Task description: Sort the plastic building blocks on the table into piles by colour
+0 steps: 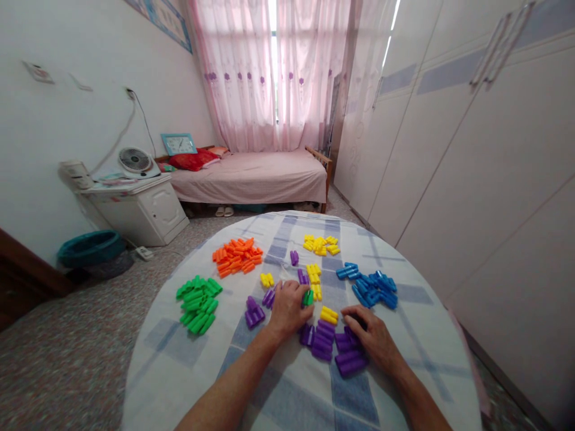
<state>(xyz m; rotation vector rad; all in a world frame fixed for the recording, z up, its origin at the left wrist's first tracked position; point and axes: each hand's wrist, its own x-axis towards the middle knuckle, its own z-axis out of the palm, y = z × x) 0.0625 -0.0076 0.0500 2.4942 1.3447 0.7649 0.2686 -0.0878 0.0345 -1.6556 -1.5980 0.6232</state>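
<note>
My left hand (288,306) is closed around a small green plastic tube piece (308,297), with thumb and fingertips on it. Purple tube pieces (269,297) lie partly hidden beside that hand. Just right of the green piece stands a column of yellow pieces (315,281). My right hand (374,336) rests on the table with bent fingers and a dark gap between thumb and index finger. Its thumb is against a purple group (349,353); whether it touches or only hides part of it I cannot tell. A joined purple block (323,340) lies between the hands, below a yellow group (329,315).
Piles of green (198,304), orange (237,257), blue (374,288) and yellow pieces (321,244) surround the hands on the round table's checked cloth (179,383). A bed (256,179) stands beyond, a white wardrobe (449,167) to the right.
</note>
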